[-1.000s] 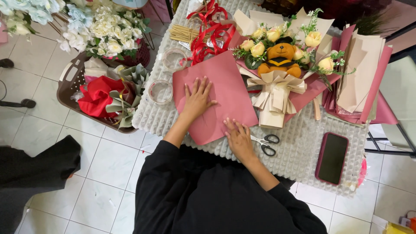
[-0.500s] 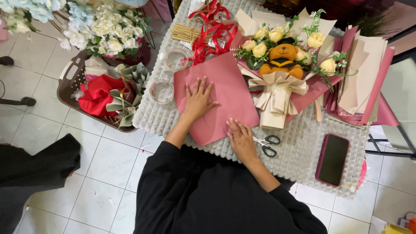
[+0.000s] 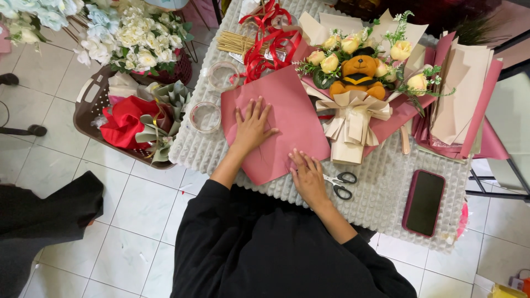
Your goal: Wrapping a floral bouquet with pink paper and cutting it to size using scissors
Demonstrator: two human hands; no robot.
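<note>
Head view: L hand (image 3: 253, 128) lies flat, fingers spread, palm down on the dusty-red wrapping paper sheet (image 3: 287, 118), gripping nothing. R hand (image 3: 309, 176) presses the sheet's near edge, fingers extended, also gripping nothing. Sheet lies on the grey textured table cover (image 3: 381, 187), just left of the yellow-rose bouquet w/ orange plush bear (image 3: 359, 74). Black-handled scissors (image 3: 341, 184) lie just right of R hand. Dark phone in red case (image 3: 424, 202) lies further right.

Very little has shifted over the last second: the left hand (image 3: 253, 128) lies flat on the red wrapping paper (image 3: 276, 124) just as before, while the right hand (image 3: 309, 177) has crept slightly along the sheet's lower edge, toward the scissors (image 3: 341, 184)
</note>
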